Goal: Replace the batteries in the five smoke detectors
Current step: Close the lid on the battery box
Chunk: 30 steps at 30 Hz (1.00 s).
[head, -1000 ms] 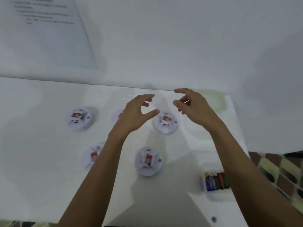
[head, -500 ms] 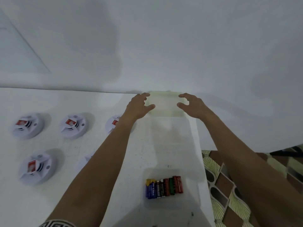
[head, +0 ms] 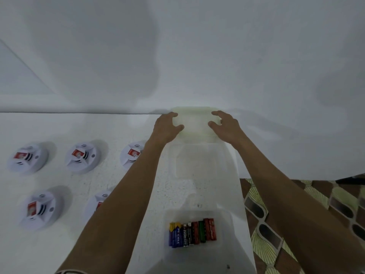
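The left hand [head: 167, 127] and right hand [head: 225, 125] hold a pale yellowish translucent rectangular plastic box [head: 194, 123], one hand at each short end. On each hand the fingers curl over the far corner and the thumb presses the near side, so the span is narrow and closed on the plastic box. The box stands at the far edge of the white surface [head: 110, 184], against the white wall [head: 197, 56]. A grip at both ends keeps it level, and it probably prepares a pull toward the person. The contents cannot be determined through the cloudy plastic. It may be intended for spent cells.

The five round white plastic smoke detectors [head: 82, 158] lie left of the arms in two rows, three far and two near, each with a red label facing up. None is touched. The battery exchange does not appear to be started.

The mixed row of cylindrical batteries [head: 192, 231], blue, black, red and green, lies in a clear shallow plastic tray [head: 224, 218] near the person, between the forearms.

Obstructions: the left forearm covers part of the nearest detector in each row. The tray lies directly in the line along which the box would be drawn back. The surface ends just right of the tray, above a patterned tile floor [head: 296, 224], so a drop hazard exists on that side.
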Each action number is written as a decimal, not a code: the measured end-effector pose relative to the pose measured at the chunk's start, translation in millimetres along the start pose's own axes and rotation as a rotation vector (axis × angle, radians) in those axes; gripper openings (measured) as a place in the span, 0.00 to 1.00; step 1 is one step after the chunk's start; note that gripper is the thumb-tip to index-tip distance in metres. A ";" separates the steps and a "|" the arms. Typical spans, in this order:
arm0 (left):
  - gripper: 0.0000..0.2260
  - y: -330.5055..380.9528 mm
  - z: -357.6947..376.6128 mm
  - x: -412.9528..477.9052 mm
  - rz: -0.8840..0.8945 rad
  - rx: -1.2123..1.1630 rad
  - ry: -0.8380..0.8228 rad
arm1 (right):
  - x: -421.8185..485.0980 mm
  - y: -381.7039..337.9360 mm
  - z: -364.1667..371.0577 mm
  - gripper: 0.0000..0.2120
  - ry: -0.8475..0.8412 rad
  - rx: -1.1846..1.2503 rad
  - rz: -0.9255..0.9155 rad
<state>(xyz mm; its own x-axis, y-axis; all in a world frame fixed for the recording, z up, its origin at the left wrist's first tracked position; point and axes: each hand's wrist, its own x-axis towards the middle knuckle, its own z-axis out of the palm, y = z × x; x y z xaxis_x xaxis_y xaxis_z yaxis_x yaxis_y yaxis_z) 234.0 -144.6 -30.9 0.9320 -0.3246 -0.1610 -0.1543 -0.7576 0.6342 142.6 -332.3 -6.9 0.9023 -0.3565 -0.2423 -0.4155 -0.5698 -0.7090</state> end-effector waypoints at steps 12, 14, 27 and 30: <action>0.23 22.8 -35.7 -80.5 0.204 -0.174 0.253 | -74.2 -26.9 -21.9 0.20 0.260 0.132 -0.163; 0.23 22.4 -36.3 -101.9 0.205 -0.164 0.253 | -92.7 -24.8 -20.5 0.20 0.273 0.112 -0.178; 0.26 -9.1 -14.7 -263.7 0.122 -0.101 0.132 | -241.4 31.5 18.1 0.19 0.163 0.004 -0.152; 0.25 -18.8 -6.6 -288.3 0.102 -0.117 0.099 | -259.9 42.9 24.7 0.19 0.170 0.004 -0.145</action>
<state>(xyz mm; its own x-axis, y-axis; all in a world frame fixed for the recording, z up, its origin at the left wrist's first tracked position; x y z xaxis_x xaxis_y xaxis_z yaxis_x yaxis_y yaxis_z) -29.6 -33.0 8.6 0.9420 -0.3351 -0.0196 -0.2162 -0.6503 0.7282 -107.0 -245.8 9.3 0.9201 -0.3911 -0.0232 -0.2825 -0.6212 -0.7309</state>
